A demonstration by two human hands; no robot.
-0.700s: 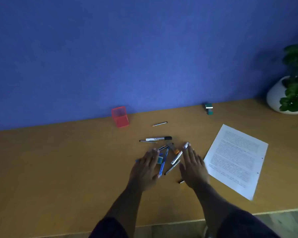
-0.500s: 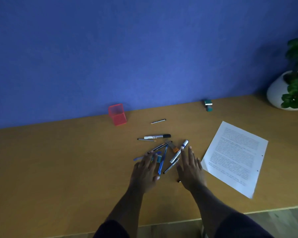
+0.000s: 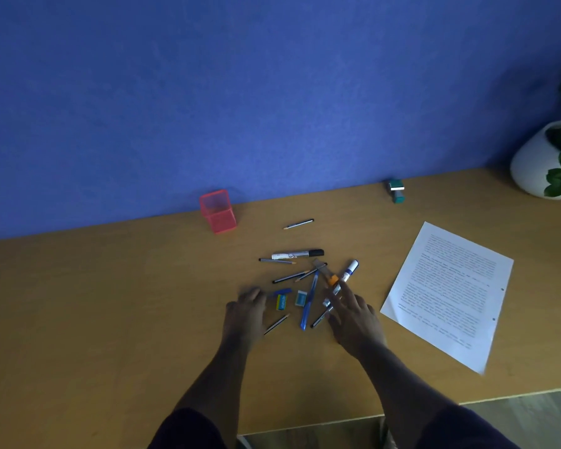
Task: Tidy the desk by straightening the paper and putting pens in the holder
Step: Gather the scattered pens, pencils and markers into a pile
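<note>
Both hands lay palm-down on the table [image 3: 110, 319], fingers relaxed and spread, gripping nothing. The left hand [image 3: 245, 315] sat at nine o'clock of the scattered pens [image 3: 308, 283]; the right hand [image 3: 353, 315] at four o'clock, fingertips touching a white marker [image 3: 345, 277]. The red holder [image 3: 217, 212] stood at eleven o'clock, well apart. The paper [image 3: 450, 290] lay skewed at three o'clock.

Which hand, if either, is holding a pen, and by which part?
Neither. The left hand and right hand lie open among the scattered pens, fingers gripping nothing.
</note>
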